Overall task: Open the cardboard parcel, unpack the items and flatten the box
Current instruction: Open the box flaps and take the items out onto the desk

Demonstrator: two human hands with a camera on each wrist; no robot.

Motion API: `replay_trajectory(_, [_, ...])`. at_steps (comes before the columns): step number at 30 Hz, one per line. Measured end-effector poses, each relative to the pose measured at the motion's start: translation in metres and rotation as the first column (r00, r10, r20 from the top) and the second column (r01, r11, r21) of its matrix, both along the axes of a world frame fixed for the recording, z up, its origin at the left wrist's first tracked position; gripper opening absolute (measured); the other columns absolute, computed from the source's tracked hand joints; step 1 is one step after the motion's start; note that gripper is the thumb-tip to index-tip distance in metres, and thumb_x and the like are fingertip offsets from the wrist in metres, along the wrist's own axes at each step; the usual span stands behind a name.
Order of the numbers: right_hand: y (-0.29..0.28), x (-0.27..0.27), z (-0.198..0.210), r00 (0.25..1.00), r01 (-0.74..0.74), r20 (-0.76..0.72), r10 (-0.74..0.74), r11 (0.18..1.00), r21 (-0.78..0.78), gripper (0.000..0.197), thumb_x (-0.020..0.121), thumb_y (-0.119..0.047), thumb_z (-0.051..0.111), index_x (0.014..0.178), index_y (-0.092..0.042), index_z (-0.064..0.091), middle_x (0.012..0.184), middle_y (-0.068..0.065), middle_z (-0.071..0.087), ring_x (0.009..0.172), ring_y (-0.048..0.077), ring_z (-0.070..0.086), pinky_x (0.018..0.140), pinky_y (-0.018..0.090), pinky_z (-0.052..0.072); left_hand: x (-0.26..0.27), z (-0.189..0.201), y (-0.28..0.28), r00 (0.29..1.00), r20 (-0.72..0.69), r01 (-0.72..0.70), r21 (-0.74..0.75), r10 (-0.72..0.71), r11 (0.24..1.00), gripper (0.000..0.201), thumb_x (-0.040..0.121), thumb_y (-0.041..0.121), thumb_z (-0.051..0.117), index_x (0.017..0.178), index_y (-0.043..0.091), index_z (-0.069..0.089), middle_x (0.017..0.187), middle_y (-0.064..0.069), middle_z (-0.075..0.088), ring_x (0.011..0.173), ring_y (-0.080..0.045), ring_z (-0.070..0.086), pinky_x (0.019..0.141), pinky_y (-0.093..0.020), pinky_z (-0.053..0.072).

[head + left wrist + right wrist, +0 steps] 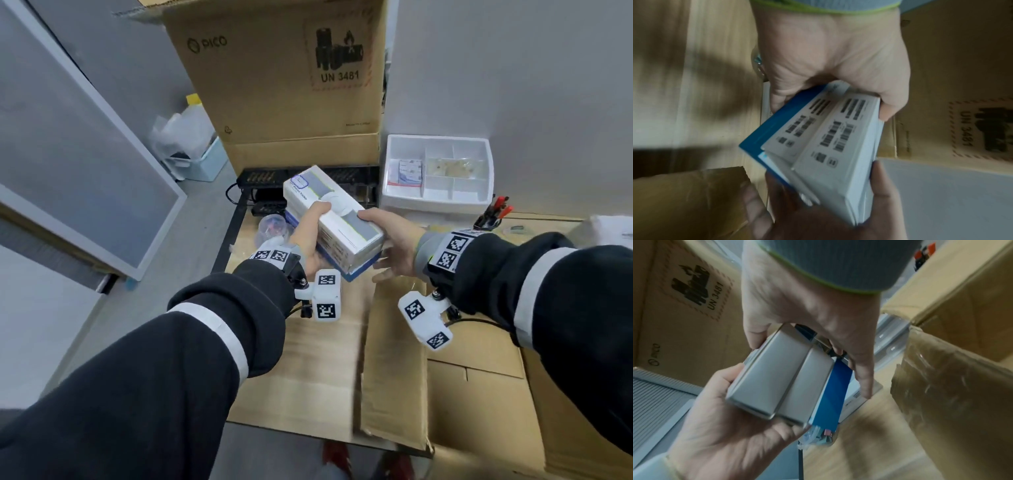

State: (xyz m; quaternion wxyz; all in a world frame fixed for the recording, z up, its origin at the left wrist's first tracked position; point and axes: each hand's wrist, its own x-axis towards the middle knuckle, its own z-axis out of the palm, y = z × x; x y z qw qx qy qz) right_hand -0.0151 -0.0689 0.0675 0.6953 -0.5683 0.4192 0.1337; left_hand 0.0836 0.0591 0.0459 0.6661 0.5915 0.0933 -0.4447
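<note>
White print on the two stacked product boxes [334,222] is blurred; one blue box [833,395] lies beneath. Left hand [310,240] and right hand [394,245] grip the stack with curled fingers.

- Left hand [310,240] gripped one end of the stacked boxes [337,221], thumb on top, fingers beneath.
- Right hand [390,243] clasped the opposite end, thumb over the top edge.
- Both forearms reached forward, wrists turned inward.
</note>
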Motion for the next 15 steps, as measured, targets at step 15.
replay_trajectory(15, [0.021, 0.033, -0.075, 0.945, 0.276, -0.222, -0.241, 0.951, 0.14, 0.038, 0.09, -0.05, 0.054, 0.092, -0.012, 0.057, 0.084, 0.015, 0.064, 0.083, 0.032, 0.067, 0.09, 0.053, 0.054, -0.001, -0.102, -0.009, 0.948, -0.255, -0.176, 0.068, 0.188, 0.982, 0.041, 0.085, 0.041, 0.072, 0.113, 0.012, 0.063, 0.083, -0.02, 0.078, 0.087, -0.038, 0.072, 0.066, -0.054, 0.061])
